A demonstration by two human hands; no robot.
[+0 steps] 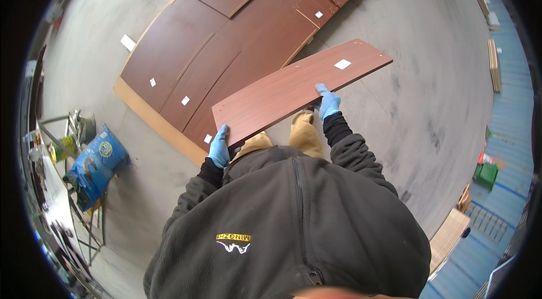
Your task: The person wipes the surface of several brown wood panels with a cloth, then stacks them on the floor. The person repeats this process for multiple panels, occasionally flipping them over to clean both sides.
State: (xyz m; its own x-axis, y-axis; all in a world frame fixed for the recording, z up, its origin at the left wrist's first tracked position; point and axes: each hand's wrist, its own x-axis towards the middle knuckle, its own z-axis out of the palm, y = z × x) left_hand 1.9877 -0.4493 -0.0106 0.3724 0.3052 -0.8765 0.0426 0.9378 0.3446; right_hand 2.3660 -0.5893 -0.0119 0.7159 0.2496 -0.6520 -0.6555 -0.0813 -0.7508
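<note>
At the far left I see a cluttered metal rack (pixel 62 186) along the wall, and leaning at its foot a blue printed sack (pixel 96 166). Moving right, a spread of reddish-brown wood-grain panels (pixel 226 56) lies flat on a pale sheet of board (pixel 152 121) on the grey concrete floor (pixel 429 101); several of them carry small white stickers, and 2 loose white slips lie on the floor just beside the spread.

My left hand (pixel 219 147), in a blue glove, is wrapped around the near left corner of a long reddish-brown board (pixel 293 87), fingers curled over its top face and thumb hidden beneath. The board is held up off the floor in front of my dark fleece jacket, above my tan trousers, running from that corner up and away to the right, its far end reaching out over bare concrete. It overlaps the near edge of the panels lying on the floor as I see it, but sits above them. 1 white sticker (pixel 342 64) shows near its far end.

My right hand (pixel 328 101), also in a blue glove, grips the board's near long edge about midway along, fingers laid flat on top and closed onto the edge.

At the far right, stacks of pale timber (pixel 494 64) lie by the wall, a green crate (pixel 485 175) sits lower down, and a blue floor strip runs along the edge.
</note>
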